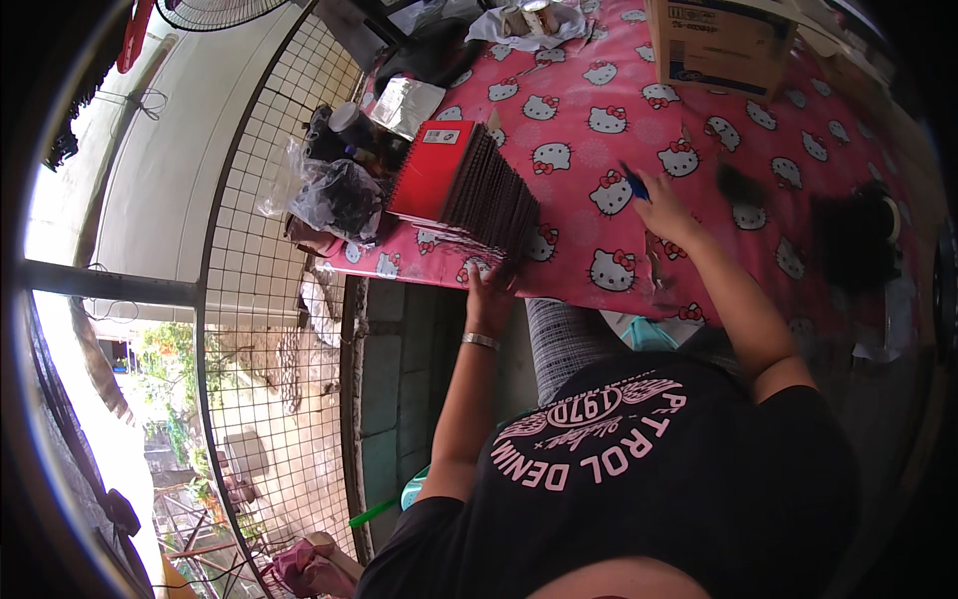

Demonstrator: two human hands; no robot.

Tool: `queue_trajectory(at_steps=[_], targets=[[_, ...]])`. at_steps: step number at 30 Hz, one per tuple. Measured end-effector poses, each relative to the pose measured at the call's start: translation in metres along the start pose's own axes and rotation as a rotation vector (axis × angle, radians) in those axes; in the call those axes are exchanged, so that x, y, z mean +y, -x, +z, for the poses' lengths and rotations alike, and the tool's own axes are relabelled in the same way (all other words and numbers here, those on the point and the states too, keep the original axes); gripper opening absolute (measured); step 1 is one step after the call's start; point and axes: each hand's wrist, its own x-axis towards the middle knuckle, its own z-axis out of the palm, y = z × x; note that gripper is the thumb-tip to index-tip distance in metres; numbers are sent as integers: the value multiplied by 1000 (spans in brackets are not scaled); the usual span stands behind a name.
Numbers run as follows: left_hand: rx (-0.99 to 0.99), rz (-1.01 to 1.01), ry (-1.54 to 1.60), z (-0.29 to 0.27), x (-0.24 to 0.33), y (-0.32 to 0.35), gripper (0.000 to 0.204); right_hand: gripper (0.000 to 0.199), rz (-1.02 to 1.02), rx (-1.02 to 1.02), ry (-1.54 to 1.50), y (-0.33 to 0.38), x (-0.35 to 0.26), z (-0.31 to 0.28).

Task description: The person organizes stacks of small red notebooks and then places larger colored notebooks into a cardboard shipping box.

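A tall stack of spiral-bound notebooks (439, 165) with red covers stands near the table's front left edge, its dark page edges and bindings facing right. My left hand (487, 302), a metal band on its wrist, grips the lower near corner of this stack; some of its fingers are hidden against the notebooks. Over the table to the right, my right hand (667, 212) is closed round a slim blue pen-like tool (636, 184) with a dark tip pointing away from me. Its exact kind is too small to make out.
A pink cartoon-cat cloth (599, 160) covers the table. Left of the notebooks sit a plastic bag (339, 200) and a lidded container (351, 122). A cardboard box (723, 50) stands at the back right. Dark blurred shapes lie right. A wire grille (274, 210) borders the left.
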Motion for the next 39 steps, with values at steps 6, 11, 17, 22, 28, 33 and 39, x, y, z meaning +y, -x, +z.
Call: queue_trajectory(at_steps=[6,11,17,22,28,33,39], targets=[[62,61,5,12,-15,16,65,37,-439,-262,-244,-22,-130,-50],[426,656,-554,62,47,51,44,38,-760,-93,93,-31,-193,-54],[244,1040,-1067,106,100,95,24,31,-866,71,391,-39,-229,-50],[291,1109,-1292,129,105,96,14,29,-869,53,398,-38,-235,-48],[289,1173,-1380,129,107,93,11,14,-764,-249,429,-44,-259,-56],[208,982,-1149,123,108,96,10,11,-720,-216,342,-42,-251,-52],[100,452,-321,144,108,111,7,14,-963,267,344,-42,-226,-44]])
